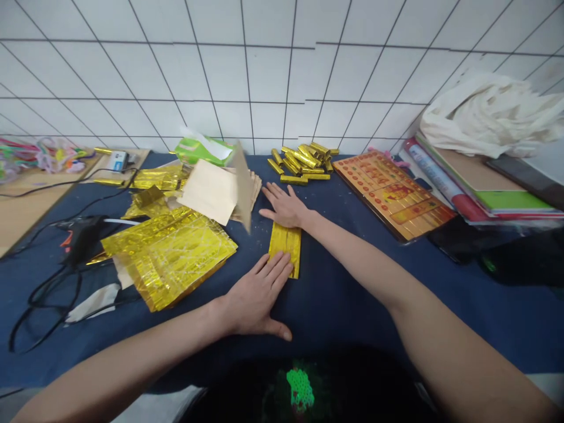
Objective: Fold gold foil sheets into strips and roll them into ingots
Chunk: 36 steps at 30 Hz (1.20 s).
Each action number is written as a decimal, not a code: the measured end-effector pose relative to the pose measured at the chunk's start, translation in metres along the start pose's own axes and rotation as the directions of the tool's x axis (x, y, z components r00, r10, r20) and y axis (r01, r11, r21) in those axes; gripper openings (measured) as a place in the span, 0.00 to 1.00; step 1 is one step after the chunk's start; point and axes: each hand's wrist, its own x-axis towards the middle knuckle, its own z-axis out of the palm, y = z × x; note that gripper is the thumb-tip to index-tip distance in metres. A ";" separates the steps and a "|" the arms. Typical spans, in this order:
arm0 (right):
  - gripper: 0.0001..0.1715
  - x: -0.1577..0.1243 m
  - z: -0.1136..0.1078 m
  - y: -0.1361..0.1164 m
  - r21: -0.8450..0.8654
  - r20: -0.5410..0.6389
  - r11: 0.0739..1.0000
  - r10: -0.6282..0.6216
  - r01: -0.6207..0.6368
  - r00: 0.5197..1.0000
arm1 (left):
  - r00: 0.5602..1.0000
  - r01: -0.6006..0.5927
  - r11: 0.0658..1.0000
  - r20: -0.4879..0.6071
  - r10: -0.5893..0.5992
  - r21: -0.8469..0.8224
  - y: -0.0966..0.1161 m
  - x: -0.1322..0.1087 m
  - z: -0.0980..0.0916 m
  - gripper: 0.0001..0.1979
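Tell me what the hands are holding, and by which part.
Nothing is gripped: the open left hand lies partly over the near part of the gold strip, the open right hand over its far end.

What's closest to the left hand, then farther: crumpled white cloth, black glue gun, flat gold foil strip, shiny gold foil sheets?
1. Flat gold foil strip: touching the left hand.
2. Shiny gold foil sheets: just left.
3. Black glue gun: farther left.
4. Crumpled white cloth: far back right.

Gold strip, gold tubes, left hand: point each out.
Gold strip (287, 239): head view, bare middle.
Gold tubes (305, 157): head view, tube mid-pile.
Left hand (254, 296): head view, back of the hand.
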 end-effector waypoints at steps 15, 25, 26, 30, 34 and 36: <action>0.19 -0.048 -0.020 -0.008 0.037 -0.182 0.996 0.091 -0.086 0.979 | 0.997 0.051 0.999 -0.050 -0.051 -0.004 0.003 0.006 -0.010 0.52; 0.19 -0.151 -0.045 -0.094 0.452 0.310 0.874 0.032 -0.177 0.950 | 0.996 0.020 0.999 -0.084 -0.022 -0.033 0.002 0.004 -0.007 0.46; 0.18 -0.165 -0.043 -0.103 0.498 0.315 0.857 -0.037 -0.132 0.948 | 0.996 0.016 1.000 -0.086 -0.018 -0.027 0.002 0.004 -0.007 0.47; 0.16 -0.197 -0.040 -0.118 0.614 0.351 0.783 -0.157 -0.100 0.923 | 0.994 0.022 1.000 -0.111 -0.023 -0.011 0.004 0.003 -0.008 0.48; 0.13 -0.194 -0.043 -0.115 0.646 0.461 0.744 -0.201 -0.171 0.865 | 0.991 0.020 1.000 -0.129 -0.021 -0.006 0.005 0.002 -0.010 0.45; 0.15 -0.183 -0.044 -0.113 0.642 0.479 0.743 -0.195 -0.190 0.856 | 0.991 0.021 1.000 -0.134 -0.020 0.006 0.005 0.003 -0.009 0.45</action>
